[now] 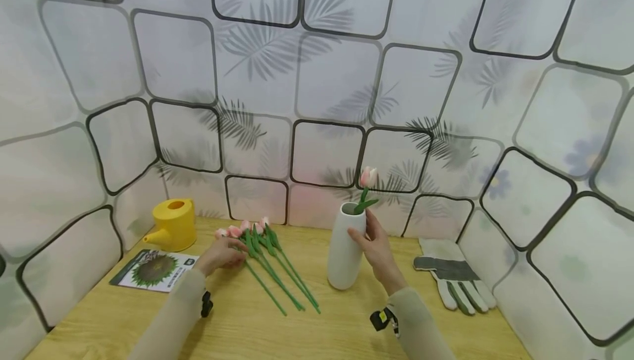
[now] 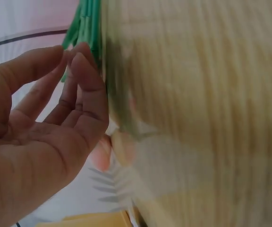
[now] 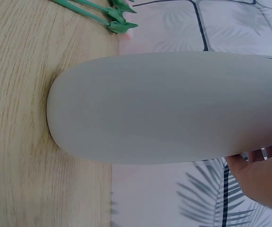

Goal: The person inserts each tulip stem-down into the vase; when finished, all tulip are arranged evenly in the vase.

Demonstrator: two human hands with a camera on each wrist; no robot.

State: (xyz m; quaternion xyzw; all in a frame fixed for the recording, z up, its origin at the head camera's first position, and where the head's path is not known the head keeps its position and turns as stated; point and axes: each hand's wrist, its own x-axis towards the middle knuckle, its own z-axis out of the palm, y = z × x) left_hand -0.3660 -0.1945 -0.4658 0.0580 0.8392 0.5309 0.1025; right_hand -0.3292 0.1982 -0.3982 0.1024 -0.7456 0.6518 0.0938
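A white vase [image 1: 345, 250] stands upright on the table, with one pink-and-white tulip [image 1: 369, 177] rising from its mouth. My right hand [image 1: 375, 243] grips the vase near its top, thumb on the front and fingers round the far side; the right wrist view shows the vase wall [image 3: 164, 106] close up. Several pink tulips [image 1: 269, 255] lie side by side to the left, heads toward the wall. Over the leftmost one, my left hand [image 1: 222, 254] has thumb and fingertips together at a green stem [image 2: 89, 23], pinching it just below the head.
A yellow watering can [image 1: 175, 225] stands at the back left, behind a seed packet [image 1: 154, 270] with a plant picture. White-and-grey work gloves [image 1: 455, 276] lie at the right. Patterned cloth walls [image 1: 327, 85] enclose the wooden table [image 1: 247, 335] at the back and sides.
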